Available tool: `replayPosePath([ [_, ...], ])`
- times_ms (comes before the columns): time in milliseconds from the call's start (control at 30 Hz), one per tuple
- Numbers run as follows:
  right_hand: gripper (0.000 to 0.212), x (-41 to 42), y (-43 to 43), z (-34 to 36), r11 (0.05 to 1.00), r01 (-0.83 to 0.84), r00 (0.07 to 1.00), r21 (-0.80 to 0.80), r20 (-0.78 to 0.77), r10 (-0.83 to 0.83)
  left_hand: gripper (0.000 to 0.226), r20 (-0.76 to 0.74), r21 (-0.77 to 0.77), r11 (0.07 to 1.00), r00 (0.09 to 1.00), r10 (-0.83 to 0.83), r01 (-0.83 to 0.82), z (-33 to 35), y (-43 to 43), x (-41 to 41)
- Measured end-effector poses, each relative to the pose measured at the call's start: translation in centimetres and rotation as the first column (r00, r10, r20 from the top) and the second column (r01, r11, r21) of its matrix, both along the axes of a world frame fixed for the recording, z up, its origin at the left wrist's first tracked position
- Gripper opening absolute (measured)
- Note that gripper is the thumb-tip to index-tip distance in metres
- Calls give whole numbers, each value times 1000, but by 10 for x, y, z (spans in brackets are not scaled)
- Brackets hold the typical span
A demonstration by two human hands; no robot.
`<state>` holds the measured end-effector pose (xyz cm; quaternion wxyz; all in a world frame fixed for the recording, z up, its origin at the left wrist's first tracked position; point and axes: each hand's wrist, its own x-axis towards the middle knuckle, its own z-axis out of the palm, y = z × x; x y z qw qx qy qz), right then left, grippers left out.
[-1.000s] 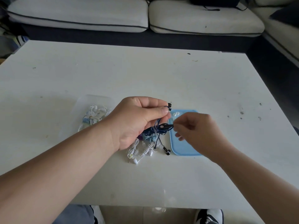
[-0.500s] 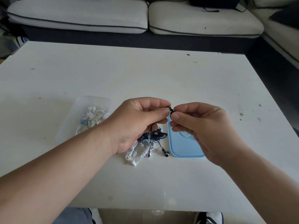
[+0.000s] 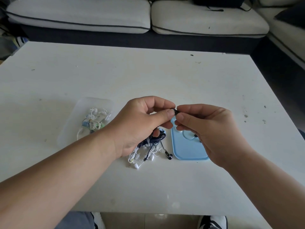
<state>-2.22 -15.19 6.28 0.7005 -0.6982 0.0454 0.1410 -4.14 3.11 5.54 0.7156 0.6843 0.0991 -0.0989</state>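
Observation:
My left hand (image 3: 142,124) holds a bundle of dark earphone cord above the white table (image 3: 148,76) and pinches a small black earbud (image 3: 175,111) at its thumb tip. My right hand (image 3: 209,129) pinches that same earbud from the right. Dark cord hangs from my left palm down to a tangled pile of white and black earphones (image 3: 148,152) on the table. A light blue lid (image 3: 186,146) lies flat under my right hand, partly hidden by it. At the left, a clear plastic box (image 3: 74,119) holds coiled white earphones.
A white sofa (image 3: 115,15) with dark piping runs along the far side of the table, with another seat at the right. Small dark specks dot the tabletop at the right. My shoes show below the near edge.
My right hand rose from the cord below my left hand to the earbud at my left thumb and pinched it. Both hands have since held almost still.

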Motion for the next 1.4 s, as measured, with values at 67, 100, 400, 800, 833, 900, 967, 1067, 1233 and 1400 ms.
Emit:
replayPosePath([
  [67, 18, 0, 0, 0, 1000, -4, 1000, -21, 28, 4, 13, 10, 6, 1000, 1000, 7, -7, 0, 0, 0],
  [100, 18, 0, 0, 0, 1000, -2, 999, -27, 37, 3, 13, 19, 16, 1000, 1000, 10, -10, 0, 0, 0],
  [400, 15, 3, -1, -5, 988, 4, 1000, 157, -30, 1, 12, 141, 137, 990, 990, 7, -27, 4, -1, 0],
  [800, 12, 3, 1, -5, 922, -93, 981, 375, -124, 150, 14, 209, 111, 993, 978, 13, -37, 4, 1, 0],
  [833, 12, 3, 2, -4, 915, -94, 980, 392, -124, 154, 14, 209, 108, 993, 978, 15, -38, 4, 1, 0],
  [900, 12, 4, 2, -3, 912, -96, 981, 399, -116, 154, 14, 214, 112, 993, 977, 20, -45, 4, 1, 0],
  [967, 13, 4, 2, -3, 918, -97, 984, 385, -101, 147, 14, 222, 114, 992, 975, 24, -50, 3, 0, 0],
  [1067, 15, 3, 4, -2, 933, -91, 989, 349, -74, 125, 14, 223, 89, 994, 974, 42, -63, 3, -1, 0],
  [1233, 21, 1, 10, -5, 937, -39, 997, 348, -56, 62, 14, 247, 72, 991, 964, 93, -114, 2, -6, -1],
  [1400, 17, -4, 17, -8, 916, 26, 999, 401, -52, -5, 14, 271, 35, 981, 947, 174, -190, 1, -15, -3],
])
